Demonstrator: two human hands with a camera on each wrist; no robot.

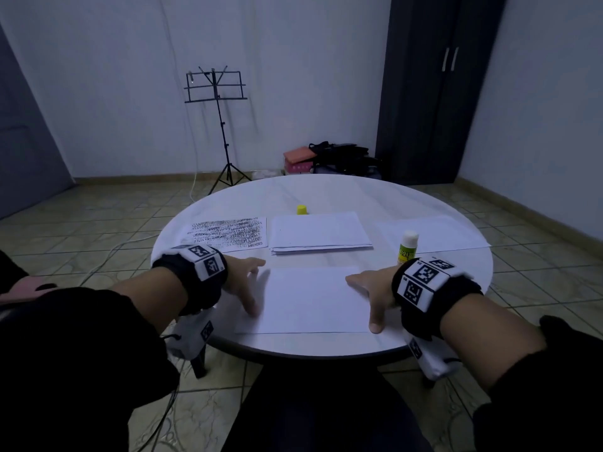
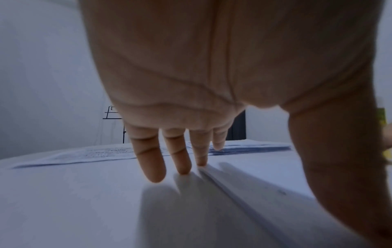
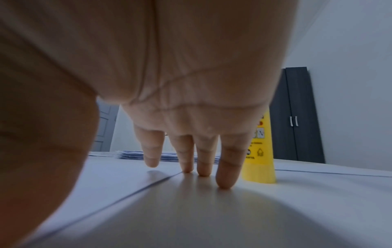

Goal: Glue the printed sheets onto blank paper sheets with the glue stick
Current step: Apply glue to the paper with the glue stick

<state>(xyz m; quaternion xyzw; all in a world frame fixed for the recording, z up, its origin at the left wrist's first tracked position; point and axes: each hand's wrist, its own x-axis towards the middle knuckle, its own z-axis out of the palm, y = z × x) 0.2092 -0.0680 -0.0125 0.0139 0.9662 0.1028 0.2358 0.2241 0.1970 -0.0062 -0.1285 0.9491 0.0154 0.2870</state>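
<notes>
A blank white sheet point(image 1: 313, 298) lies on the round table near the front edge. My left hand point(image 1: 246, 283) rests at its left edge with straight, spread fingers point(image 2: 152, 161) touching the table and the paper's edge. My right hand point(image 1: 368, 288) lies flat at its right edge, fingers point(image 3: 227, 164) straight, the thumb pointing toward me. A printed sheet point(image 1: 228, 234) lies at the back left, a stack of white sheets point(image 1: 319, 231) in the middle, another blank sheet point(image 1: 434, 233) at the right. The uncapped glue stick point(image 1: 407, 247) stands upright just beyond my right wrist; its yellow cap point(image 1: 301, 209) stands behind the stack.
The white round table point(image 1: 326, 190) ends just in front of my hands. On the floor behind stand a black music stand point(image 1: 217, 93), a pile of bags and boxes point(image 1: 329, 158) and a dark wardrobe point(image 1: 434, 93). A cable runs over the tiles at the left.
</notes>
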